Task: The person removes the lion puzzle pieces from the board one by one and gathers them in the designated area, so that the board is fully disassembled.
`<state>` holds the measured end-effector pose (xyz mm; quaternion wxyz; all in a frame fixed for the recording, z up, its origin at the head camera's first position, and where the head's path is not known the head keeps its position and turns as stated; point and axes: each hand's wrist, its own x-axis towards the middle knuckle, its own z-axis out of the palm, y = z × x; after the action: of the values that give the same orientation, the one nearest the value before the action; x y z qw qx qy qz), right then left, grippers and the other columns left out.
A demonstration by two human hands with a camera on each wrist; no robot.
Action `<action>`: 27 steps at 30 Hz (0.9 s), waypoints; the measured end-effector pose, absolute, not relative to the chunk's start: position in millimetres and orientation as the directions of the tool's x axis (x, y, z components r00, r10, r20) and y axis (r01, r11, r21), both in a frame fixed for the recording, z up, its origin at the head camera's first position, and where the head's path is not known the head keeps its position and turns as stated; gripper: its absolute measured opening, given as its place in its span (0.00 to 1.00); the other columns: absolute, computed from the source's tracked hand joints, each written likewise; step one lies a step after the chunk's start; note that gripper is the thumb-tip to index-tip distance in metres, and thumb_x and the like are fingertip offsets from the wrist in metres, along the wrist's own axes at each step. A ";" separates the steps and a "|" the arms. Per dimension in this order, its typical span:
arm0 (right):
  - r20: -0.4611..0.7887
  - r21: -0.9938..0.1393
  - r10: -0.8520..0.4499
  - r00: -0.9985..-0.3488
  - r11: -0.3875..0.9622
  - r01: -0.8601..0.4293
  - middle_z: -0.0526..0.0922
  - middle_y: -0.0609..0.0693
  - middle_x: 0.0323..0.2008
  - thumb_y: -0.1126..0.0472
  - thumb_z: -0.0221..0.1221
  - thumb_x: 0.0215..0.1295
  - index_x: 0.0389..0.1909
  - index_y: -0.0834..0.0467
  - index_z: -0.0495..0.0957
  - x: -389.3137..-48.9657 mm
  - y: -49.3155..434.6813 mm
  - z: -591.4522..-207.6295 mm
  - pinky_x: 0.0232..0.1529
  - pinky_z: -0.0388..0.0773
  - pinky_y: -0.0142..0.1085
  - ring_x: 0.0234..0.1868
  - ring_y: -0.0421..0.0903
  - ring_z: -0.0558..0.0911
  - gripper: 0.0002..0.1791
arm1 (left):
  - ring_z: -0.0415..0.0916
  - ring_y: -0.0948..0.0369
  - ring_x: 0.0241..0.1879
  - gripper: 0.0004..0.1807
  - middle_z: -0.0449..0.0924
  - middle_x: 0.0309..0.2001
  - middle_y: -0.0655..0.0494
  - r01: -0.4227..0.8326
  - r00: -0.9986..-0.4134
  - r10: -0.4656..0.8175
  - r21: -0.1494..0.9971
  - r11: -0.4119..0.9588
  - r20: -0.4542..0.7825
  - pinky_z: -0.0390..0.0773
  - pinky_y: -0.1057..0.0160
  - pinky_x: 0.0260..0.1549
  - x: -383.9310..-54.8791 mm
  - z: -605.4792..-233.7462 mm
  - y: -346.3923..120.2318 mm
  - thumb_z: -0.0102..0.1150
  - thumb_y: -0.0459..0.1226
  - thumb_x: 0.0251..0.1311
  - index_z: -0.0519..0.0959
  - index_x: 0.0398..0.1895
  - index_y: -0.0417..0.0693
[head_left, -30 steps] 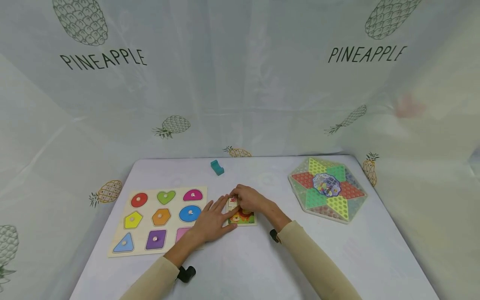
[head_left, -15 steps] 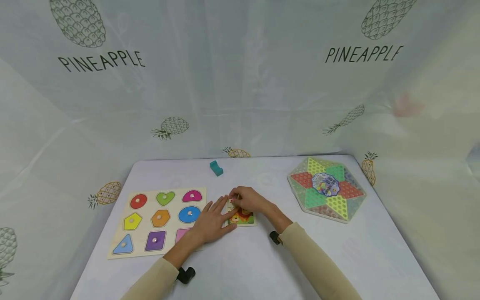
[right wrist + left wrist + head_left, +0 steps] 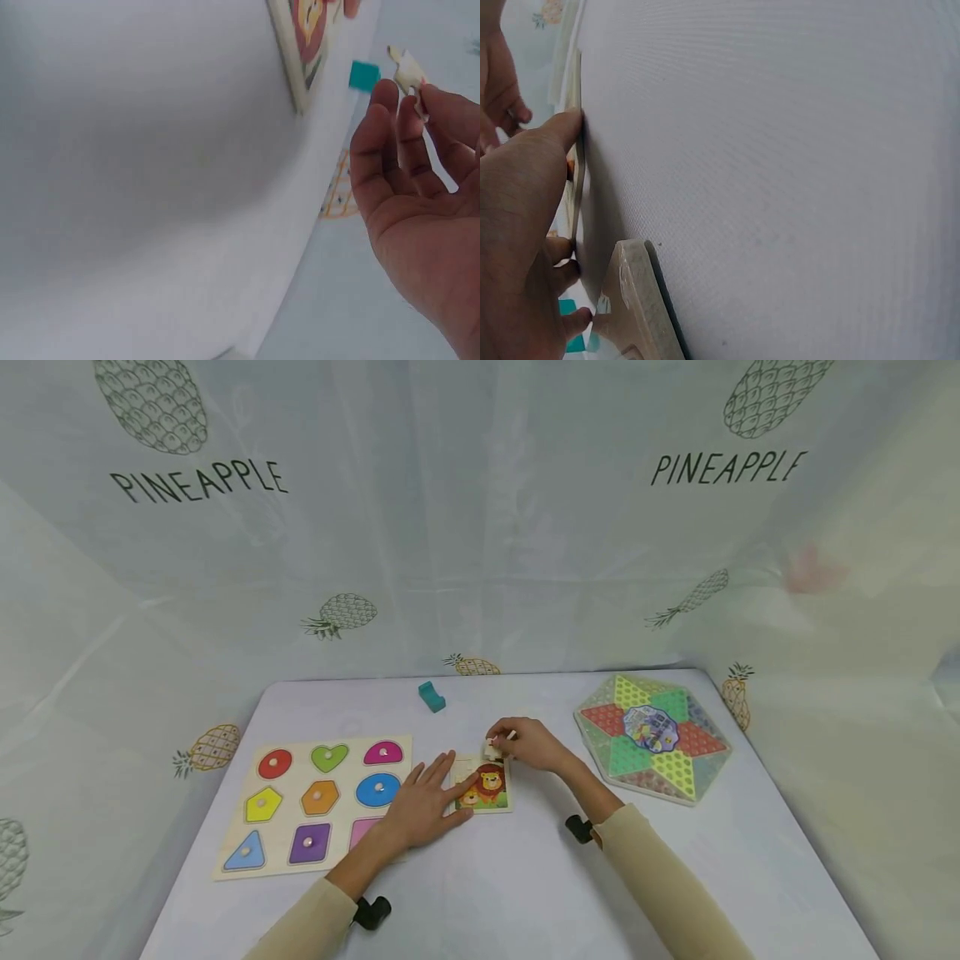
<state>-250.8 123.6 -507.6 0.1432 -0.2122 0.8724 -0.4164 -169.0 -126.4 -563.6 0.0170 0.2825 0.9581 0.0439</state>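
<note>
The left hand [image 3: 422,804] lies spread with its fingers extended, grasping nothing, its index finger and thumb reaching onto the left side of the lion puzzle [image 3: 491,788], which lies flat on the white table [image 3: 517,889] in front of the person. The right hand [image 3: 528,744] pinches a small puzzle piece [image 3: 492,749] between thumb and fingers; in the head view the piece shows at the puzzle's upper edge, and the right wrist view shows it raised clear of the board. What is printed on the piece is too small to tell. Left of the puzzle, close beside it, lies a shape board [image 3: 291,802] with knobbed coloured pieces; the left hand and forearm cross its right side, covering its lower right corner and part of a pink shape [image 3: 364,828]. The hand also hides part of the puzzle's left side. Farther back, near the table's far edge, a teal block [image 3: 431,697] stands apart from both boards. To the right, well apart from the puzzle and beyond the right forearm, lies a hexagonal game board [image 3: 675,764] with a coloured star. Pineapple-printed cloth [image 3: 480,527] hangs behind the table.
</note>
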 end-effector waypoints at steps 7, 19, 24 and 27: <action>-0.197 -0.752 -0.433 -0.880 0.642 -0.147 0.83 0.49 0.33 0.61 0.58 0.73 0.45 0.57 0.84 -249.9 156.6 -507.4 0.29 0.78 0.35 0.30 0.46 0.82 0.08 | 0.47 0.48 0.79 0.37 0.50 0.80 0.46 0.538 -0.841 0.541 0.099 0.837 -0.009 0.56 0.38 0.71 -169.0 -563.1 -125.8 0.45 0.66 0.68 0.56 0.78 0.73; -0.209 -0.658 -0.399 -0.893 0.733 -0.174 0.84 0.45 0.28 0.61 0.65 0.66 0.36 0.58 0.86 -254.8 166.2 -524.8 0.28 0.72 0.32 0.27 0.40 0.76 0.05 | 0.46 0.48 0.79 0.37 0.49 0.80 0.46 0.536 -0.842 0.539 0.096 0.839 -0.016 0.56 0.39 0.72 -167.7 -562.8 -126.2 0.45 0.66 0.68 0.56 0.78 0.73; -0.182 -0.631 -0.390 -0.903 0.750 -0.197 0.82 0.43 0.26 0.59 0.66 0.66 0.33 0.56 0.86 -255.6 163.9 -527.6 0.28 0.71 0.33 0.27 0.40 0.74 0.05 | 0.48 0.47 0.78 0.37 0.51 0.79 0.45 0.550 -0.834 0.552 0.096 0.829 0.007 0.57 0.38 0.71 -167.3 -561.8 -127.0 0.46 0.66 0.68 0.57 0.78 0.72; -0.175 -0.626 -0.385 -0.906 0.754 -0.199 0.82 0.43 0.26 0.58 0.66 0.66 0.32 0.55 0.85 -256.1 163.1 -529.1 0.29 0.70 0.33 0.27 0.40 0.74 0.05 | 0.48 0.47 0.78 0.37 0.51 0.79 0.45 0.553 -0.831 0.555 0.100 0.827 0.009 0.57 0.38 0.71 -167.3 -561.4 -127.2 0.46 0.65 0.68 0.57 0.78 0.71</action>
<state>-256.1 163.1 -529.1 0.1483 -0.1577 0.9246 -0.3134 -167.3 -127.2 -561.4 0.0103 0.2901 0.9557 0.0493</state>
